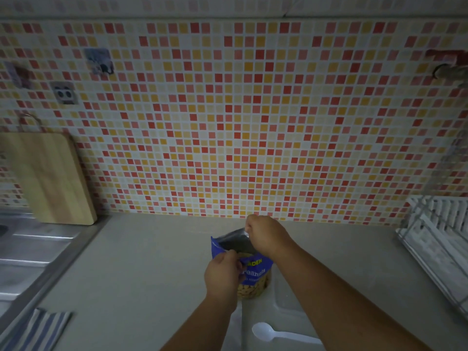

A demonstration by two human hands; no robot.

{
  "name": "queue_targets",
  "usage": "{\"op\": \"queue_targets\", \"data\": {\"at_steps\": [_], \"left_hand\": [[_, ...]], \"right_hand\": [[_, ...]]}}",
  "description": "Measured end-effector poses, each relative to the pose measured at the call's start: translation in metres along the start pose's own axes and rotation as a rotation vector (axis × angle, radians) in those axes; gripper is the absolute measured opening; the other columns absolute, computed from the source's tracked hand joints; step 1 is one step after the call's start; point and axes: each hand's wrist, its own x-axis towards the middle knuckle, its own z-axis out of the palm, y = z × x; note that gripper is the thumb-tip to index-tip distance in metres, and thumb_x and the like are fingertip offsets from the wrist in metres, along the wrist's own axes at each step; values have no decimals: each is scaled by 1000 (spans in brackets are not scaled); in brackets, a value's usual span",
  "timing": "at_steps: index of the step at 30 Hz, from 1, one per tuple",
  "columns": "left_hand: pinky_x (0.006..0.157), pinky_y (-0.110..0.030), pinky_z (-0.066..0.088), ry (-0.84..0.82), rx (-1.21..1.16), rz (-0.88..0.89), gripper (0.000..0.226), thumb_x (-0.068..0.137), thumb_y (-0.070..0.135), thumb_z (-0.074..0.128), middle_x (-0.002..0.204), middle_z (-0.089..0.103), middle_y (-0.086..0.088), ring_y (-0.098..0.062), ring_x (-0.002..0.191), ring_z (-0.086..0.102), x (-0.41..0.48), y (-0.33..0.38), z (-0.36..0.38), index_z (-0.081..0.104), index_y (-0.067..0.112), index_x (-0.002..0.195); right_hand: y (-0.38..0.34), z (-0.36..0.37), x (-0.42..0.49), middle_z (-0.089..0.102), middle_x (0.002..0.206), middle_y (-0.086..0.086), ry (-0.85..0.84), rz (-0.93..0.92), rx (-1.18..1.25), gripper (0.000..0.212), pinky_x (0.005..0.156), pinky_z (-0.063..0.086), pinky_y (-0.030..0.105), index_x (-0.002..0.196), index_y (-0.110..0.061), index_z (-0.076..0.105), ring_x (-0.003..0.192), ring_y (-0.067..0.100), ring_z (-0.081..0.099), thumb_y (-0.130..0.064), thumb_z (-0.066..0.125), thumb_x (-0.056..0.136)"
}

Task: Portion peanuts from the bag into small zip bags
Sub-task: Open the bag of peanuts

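A blue peanut bag (255,268) stands upright on the grey counter (152,269), its top pulled apart and peanuts showing through a clear window low on its front. My left hand (222,274) pinches the near lip of the bag's mouth. My right hand (264,235) pinches the far lip, holding it up and away. A clear small zip bag (286,297) lies flat on the counter just right of the peanut bag, partly under my right forearm. A white plastic spoon (278,333) rests near the counter's front edge.
A wooden cutting board (48,178) leans on the tiled wall at the left, above a steel sink (30,252). A striped cloth (38,328) lies at the lower left. A white dish rack (438,236) stands at the right.
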Motion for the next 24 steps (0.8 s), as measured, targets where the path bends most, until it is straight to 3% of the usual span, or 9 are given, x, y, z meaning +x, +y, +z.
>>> {"op": "queue_targets", "data": {"at_steps": [5, 10, 13, 17, 18, 21, 24], "left_hand": [[63, -38, 48, 33, 40, 50, 30, 79, 11, 51, 54, 54, -11, -29, 67, 60, -2, -1, -13, 52, 11, 49], [67, -38, 48, 54, 78, 147, 21, 86, 20, 53, 67, 58, -12, -25, 64, 55, 7, 3, -28, 61, 7, 72], [77, -39, 44, 147, 58, 295, 16, 93, 26, 48, 87, 58, -8, -23, 81, 54, 14, 17, -35, 54, 14, 84], [104, -39, 32, -112, 35, 160, 31, 98, 42, 33, 119, 44, 4, -14, 112, 38, 21, 28, -36, 47, 25, 120], [104, -39, 32, -177, 40, 130, 34, 98, 43, 31, 119, 46, 5, -12, 112, 40, 18, 29, -35, 51, 25, 119], [86, -31, 37, -275, 42, 139, 37, 100, 36, 28, 96, 61, 4, -7, 88, 54, 10, 25, -32, 62, 24, 92], [70, -26, 43, -280, 76, 156, 41, 100, 37, 26, 92, 64, 5, -7, 87, 56, 11, 16, -30, 64, 25, 89]], "right_hand": [[5, 5, 3, 63, 93, 6, 88, 18, 116, 16, 67, 42, 31, 102, -12, 58, 79, 19, 54, -20, 47, 94], [17, 14, -4, 66, 89, -3, 127, 94, 438, 19, 73, 49, 30, 97, -20, 66, 83, 15, 60, -32, 52, 94], [24, 19, -14, 65, 92, -3, 158, 201, 707, 27, 79, 45, 26, 102, -16, 68, 92, 16, 61, -36, 50, 95], [30, 38, -29, 69, 97, -2, 222, 392, 1052, 39, 92, 48, 33, 97, -20, 70, 97, 16, 63, -42, 37, 98], [29, 42, -31, 69, 97, -2, 217, 422, 1084, 42, 92, 48, 35, 96, -21, 70, 96, 17, 64, -43, 34, 99], [22, 47, -30, 73, 94, 1, 179, 479, 1170, 51, 87, 53, 39, 88, -25, 71, 94, 21, 66, -48, 26, 99], [12, 48, -27, 74, 85, 0, 141, 514, 1239, 55, 78, 54, 35, 79, -26, 73, 88, 21, 67, -50, 28, 99]]}}
